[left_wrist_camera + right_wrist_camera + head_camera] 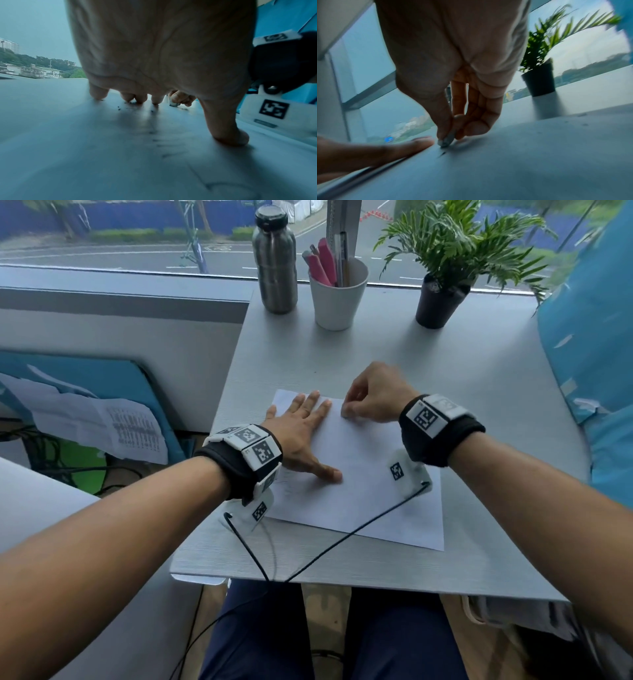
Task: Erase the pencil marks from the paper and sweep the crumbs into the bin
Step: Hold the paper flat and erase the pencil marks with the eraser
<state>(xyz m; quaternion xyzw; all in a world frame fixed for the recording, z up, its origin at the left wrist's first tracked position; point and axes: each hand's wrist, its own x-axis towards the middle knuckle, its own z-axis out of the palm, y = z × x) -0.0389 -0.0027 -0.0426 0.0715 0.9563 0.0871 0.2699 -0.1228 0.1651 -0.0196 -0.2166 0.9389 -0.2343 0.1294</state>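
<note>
A white sheet of paper (370,491) lies on the grey table (428,361). My left hand (305,429) presses flat on the sheet's left part, fingers spread and straight. My right hand (370,402) pinches a small grey-smudged eraser (447,140) between thumb and fingers and holds its tip on the paper near the far edge. In the left wrist view the eraser (174,103) touches the sheet just beyond my left fingertips (98,94). Dark eraser crumbs (127,104) lie around those fingertips. Faint pencil marks (164,146) run across the paper under my left palm. No bin is in view.
At the table's far edge stand a steel bottle (275,258), a white cup of pens (337,292) and a potted plant (445,268). A black cable (342,539) crosses the paper's near corner. A blue cushion (592,337) borders the right side.
</note>
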